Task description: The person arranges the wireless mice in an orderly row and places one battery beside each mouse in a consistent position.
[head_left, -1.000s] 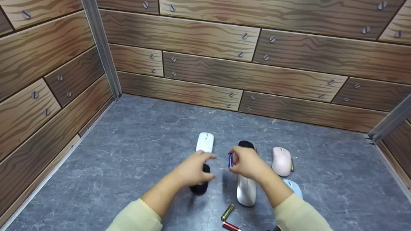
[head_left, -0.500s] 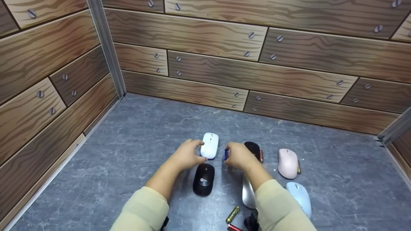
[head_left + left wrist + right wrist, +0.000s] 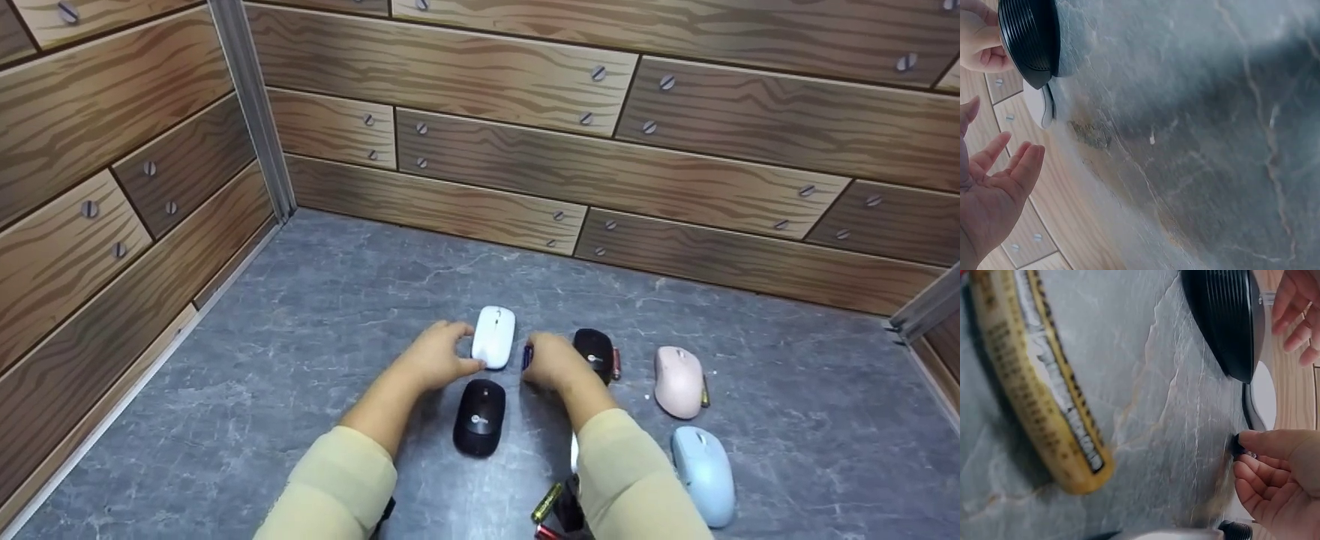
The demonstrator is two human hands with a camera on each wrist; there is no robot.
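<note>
My left hand (image 3: 435, 358) is beside the left edge of a white mouse (image 3: 493, 337). Its fingers (image 3: 1024, 163) look relaxed, and whether they touch the mouse is hard to tell. On the mouse's other side, my right hand (image 3: 551, 361) pinches a blue battery (image 3: 527, 357) between thumb and fingertips. In the right wrist view that battery (image 3: 1238, 445) is mostly hidden by the fingers, low by the tabletop. Just in front of the white mouse lies a black mouse (image 3: 479, 418), its ribbed side (image 3: 1221, 315) facing the right wrist camera.
Another black mouse (image 3: 594, 354) with a red battery (image 3: 616, 364) beside it lies right of my right hand. Farther right are a pink mouse (image 3: 679, 381), with a gold battery (image 3: 706, 391), and a blue mouse (image 3: 703, 474). Near the front are a gold battery (image 3: 547, 502) and a red battery (image 3: 548, 532).
My left hand has moved off from over the near black mouse, back to the white mouse's left side. My right hand has lowered the blue battery to the white mouse's right.
</note>
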